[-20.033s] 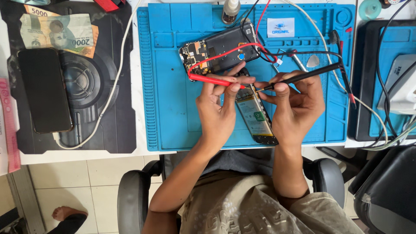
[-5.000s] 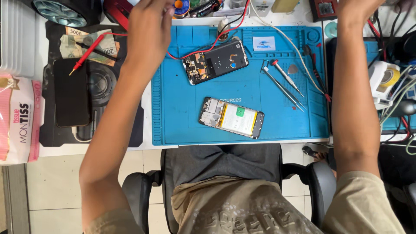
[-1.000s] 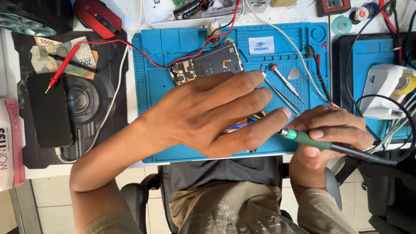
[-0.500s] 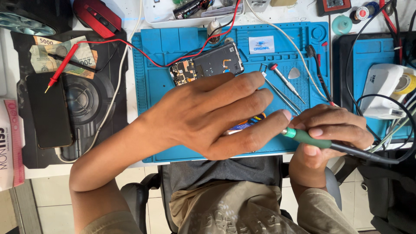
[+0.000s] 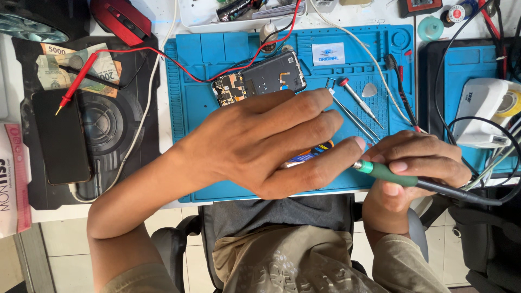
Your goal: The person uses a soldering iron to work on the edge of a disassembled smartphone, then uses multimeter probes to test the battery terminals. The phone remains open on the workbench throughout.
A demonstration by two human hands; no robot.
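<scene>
Under the flat, spread left hand (image 5: 260, 144) a phone (image 5: 309, 154) lies mostly hidden; right hand's (image 5: 415, 168) grip wraps a green-handled iron (image 5: 388, 172).

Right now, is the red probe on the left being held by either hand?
No. The red probe lies alone on the banknotes, while the right hand grips a green-handled tool.

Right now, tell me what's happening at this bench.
A person sits at a blue work mat, repairing a phone. The left hand lies flat over an opened phone, mostly hiding it. The right hand holds a green-handled soldering iron, tip pointed toward the left fingertips. A second opened phone lies farther up the mat with a red wire running to it.
</scene>
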